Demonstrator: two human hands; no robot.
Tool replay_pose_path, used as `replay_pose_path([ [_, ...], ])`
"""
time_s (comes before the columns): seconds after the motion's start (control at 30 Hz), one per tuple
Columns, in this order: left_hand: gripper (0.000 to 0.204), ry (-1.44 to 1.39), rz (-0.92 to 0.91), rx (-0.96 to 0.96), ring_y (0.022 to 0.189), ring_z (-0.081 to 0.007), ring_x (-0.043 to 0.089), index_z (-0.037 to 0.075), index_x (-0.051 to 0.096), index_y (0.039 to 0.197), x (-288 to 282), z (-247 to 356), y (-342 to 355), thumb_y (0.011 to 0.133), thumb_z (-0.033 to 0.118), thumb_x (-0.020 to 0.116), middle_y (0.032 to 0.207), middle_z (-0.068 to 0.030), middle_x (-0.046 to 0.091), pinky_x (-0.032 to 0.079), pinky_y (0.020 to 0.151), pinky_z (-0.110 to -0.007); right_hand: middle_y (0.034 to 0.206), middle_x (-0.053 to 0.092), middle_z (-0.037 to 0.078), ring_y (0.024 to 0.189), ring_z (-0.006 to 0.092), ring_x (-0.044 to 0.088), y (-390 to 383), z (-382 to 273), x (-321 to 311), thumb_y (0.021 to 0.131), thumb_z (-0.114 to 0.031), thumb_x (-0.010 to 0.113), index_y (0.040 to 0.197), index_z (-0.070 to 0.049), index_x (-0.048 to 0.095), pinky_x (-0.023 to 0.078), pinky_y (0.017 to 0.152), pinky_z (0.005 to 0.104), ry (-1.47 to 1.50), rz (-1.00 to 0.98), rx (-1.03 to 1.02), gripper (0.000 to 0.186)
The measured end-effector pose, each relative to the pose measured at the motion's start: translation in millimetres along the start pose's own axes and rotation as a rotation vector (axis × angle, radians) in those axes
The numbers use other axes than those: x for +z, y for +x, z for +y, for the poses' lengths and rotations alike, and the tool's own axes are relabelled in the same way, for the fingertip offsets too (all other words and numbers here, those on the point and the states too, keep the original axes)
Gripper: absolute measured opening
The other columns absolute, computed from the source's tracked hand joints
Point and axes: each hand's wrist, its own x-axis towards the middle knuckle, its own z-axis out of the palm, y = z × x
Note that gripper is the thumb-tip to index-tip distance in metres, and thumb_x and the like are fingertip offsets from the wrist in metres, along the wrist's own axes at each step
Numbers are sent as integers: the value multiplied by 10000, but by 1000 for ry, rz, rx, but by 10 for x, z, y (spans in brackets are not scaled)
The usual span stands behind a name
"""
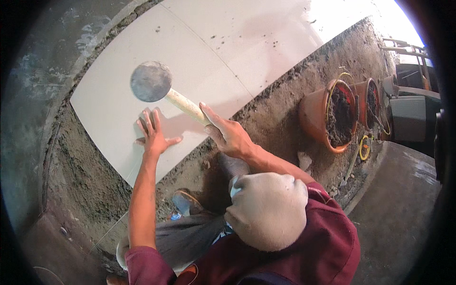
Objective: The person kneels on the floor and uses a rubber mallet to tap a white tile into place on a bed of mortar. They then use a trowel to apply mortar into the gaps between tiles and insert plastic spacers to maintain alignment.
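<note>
Neither my left hand nor my right hand can be made out. Below centre, a person in a pale head covering [266, 211] and maroon shirt [327, 237] crouches over pale floor tiles [247, 38]. That person's right hand [228, 135] grips the wooden handle of a mallet [151, 81], whose dark round head is over the nearest tile. Their left hand [154, 137] lies on that tile with fingers spread, just below the mallet's head.
Two orange buckets [308, 114] of dark mix stand on rough mortar [80, 161] at the right. A yellow coiled object [365, 147] lies beside them. A concrete wall [42, 95] curves along the left. Assorted tools and a grey box [406, 118] are at the far right.
</note>
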Motion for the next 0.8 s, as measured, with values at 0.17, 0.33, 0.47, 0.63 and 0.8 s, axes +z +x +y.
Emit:
replay_pose_path([
  [0.17,1504,32,3,-34,1476,-457,-202,308,-114,1579,37,-28,54,505,632,887,1637,-97,-231,123,964,-893,982,682,232,807,369,699,-1,-28,-27,966,-157,588,1556,-161,273,562,695,453,-205,-228,225,669],
  [0.33,1491,25,-1,-37,1480,-460,-185,308,-111,1579,21,-14,33,515,632,883,1640,-98,-218,155,967,-888,1066,670,266,842,401,691,29,-149,-63,969,-141,567,1556,-142,272,542,705,442,8,-104,106,657],
  [0.47,1488,3,35,-9,1476,-469,-186,314,-121,1576,13,-8,2,523,626,884,1637,-94,-227,165,971,-886,1100,661,272,917,412,689,11,-169,16,969,-136,572,1554,-151,285,538,741,447,-13,125,-230,652],
  [0.63,1474,26,4,-29,1475,-457,-200,314,-123,1575,-24,39,4,541,621,883,1633,-78,-245,153,985,-882,1038,686,253,906,418,689,11,-20,-88,957,-124,594,1548,-151,303,539,751,473,-213,-251,385,660],
  [0.8,1478,53,0,-16,1491,-428,-170,313,-104,1579,2,53,6,530,612,894,1642,-77,-217,121,997,-881,1008,703,226,838,385,702,-94,-28,-41,963,-145,587,1560,-177,283,553,742,462,-54,10,13,671],
])
